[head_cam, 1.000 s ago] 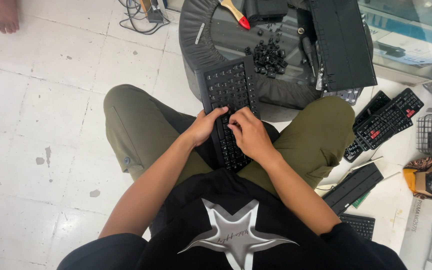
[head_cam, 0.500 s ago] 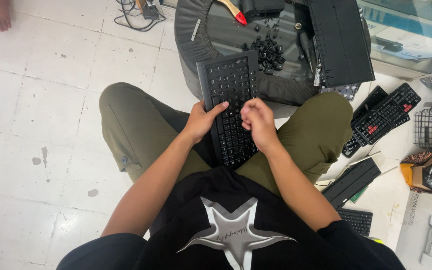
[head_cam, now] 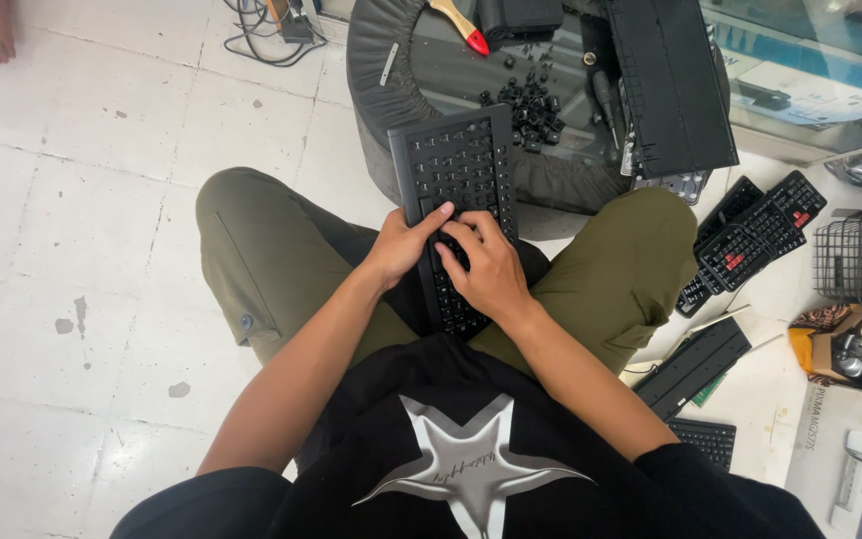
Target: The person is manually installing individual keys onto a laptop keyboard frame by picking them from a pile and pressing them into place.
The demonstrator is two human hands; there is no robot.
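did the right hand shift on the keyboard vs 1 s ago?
Yes. The right hand moved toward the left hand, up the black keyboard toward the round table; fingers now meet.

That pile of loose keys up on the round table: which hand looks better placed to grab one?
Probably the right hand. It rests on the black keyboard on the side toward the loose keys. The left hand grips the keyboard's other edge, steadying it.

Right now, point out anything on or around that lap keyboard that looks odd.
The black keyboard under both hands, left hand and right hand, has bare sockets where keys are missing; loose black keycaps lie scattered on the round black-rimmed glass table beyond it.
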